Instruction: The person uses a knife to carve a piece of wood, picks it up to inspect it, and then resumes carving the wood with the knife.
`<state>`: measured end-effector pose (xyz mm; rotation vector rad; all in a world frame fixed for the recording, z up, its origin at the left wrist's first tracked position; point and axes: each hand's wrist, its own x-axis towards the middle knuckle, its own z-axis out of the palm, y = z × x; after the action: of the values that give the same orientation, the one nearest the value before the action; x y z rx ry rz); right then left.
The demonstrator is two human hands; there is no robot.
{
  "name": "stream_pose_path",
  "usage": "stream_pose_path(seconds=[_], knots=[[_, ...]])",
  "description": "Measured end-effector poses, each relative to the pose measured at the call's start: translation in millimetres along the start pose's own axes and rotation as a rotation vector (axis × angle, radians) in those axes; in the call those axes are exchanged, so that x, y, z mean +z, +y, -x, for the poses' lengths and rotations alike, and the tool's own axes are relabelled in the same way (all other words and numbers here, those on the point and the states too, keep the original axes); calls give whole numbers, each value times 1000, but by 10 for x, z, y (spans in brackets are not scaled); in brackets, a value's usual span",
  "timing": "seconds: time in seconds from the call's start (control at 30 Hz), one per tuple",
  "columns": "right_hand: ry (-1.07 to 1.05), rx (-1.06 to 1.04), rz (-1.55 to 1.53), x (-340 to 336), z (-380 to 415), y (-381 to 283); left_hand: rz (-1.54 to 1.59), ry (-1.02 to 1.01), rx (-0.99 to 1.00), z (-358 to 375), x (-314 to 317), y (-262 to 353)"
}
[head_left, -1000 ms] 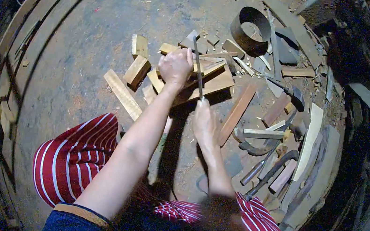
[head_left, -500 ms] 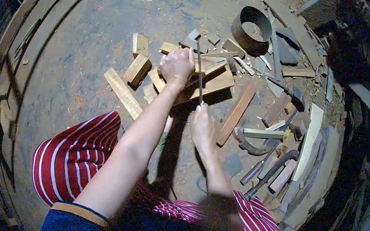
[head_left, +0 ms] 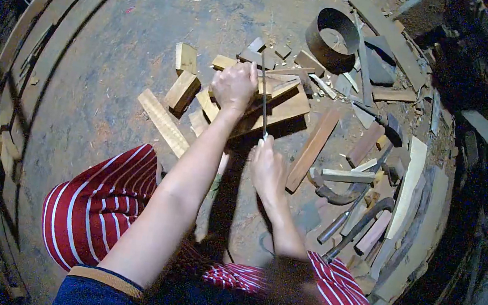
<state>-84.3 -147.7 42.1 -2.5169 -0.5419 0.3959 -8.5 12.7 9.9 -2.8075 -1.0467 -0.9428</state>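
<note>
A long thin metal blade [head_left: 263, 102], seen nearly edge-on, runs up from my right hand [head_left: 268, 167], which is closed round its handle end. The blade lies along light wooden pieces [head_left: 286, 111] in the middle of the floor. Just left of the blade, my left hand [head_left: 234, 87] is closed and presses on the wood, its fingers wrapped round a piece mostly hidden beneath them. Two short blocks [head_left: 183, 91] and a pale strip [head_left: 163, 122] lie left of the left hand. Right of the right hand is a reddish-brown board [head_left: 313, 151].
A round metal ring [head_left: 333, 39] stands at the back right. Along the right are a hammer-like tool [head_left: 393, 128], a curved dark tool [head_left: 364, 227], wood strips [head_left: 407, 188] and scraps. Striped cloth [head_left: 100, 210] covers my knees at the front.
Both hands keep almost the same places and holds. The blade and right hand have shifted very slightly.
</note>
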Motion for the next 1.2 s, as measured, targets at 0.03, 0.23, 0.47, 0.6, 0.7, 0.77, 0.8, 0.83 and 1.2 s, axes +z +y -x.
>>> stream_pose_path(seconds=[0.03, 0.23, 0.47, 0.6, 0.7, 0.77, 0.8, 0.83, 1.2], knots=[[22, -17, -2, -10, -70, -3, -2, 26, 34, -3, 3, -14], [130, -64, 51, 27, -724, -157, 39, 2, 47, -8, 2, -10], [51, -12, 8, 132, -8, 97, -1, 13, 20, 27, 149, -72], [70, -8, 11, 26, -369, -29, 2, -17, -16, -19, -24, 40], [87, -46, 42, 5, -571, -73, 25, -6, 22, 12, 4, -16], [88, -53, 63, 8, -522, -52, -16, -38, -8, -4, 53, 8], [41, -10, 35, 15, -437, -14, -8, -33, -10, -33, 32, 46], [32, -15, 18, -11, -283, 10, -28, -48, -17, -50, -7, 59], [103, -49, 43, 27, -728, -110, 23, -77, -5, -44, -60, 43]])
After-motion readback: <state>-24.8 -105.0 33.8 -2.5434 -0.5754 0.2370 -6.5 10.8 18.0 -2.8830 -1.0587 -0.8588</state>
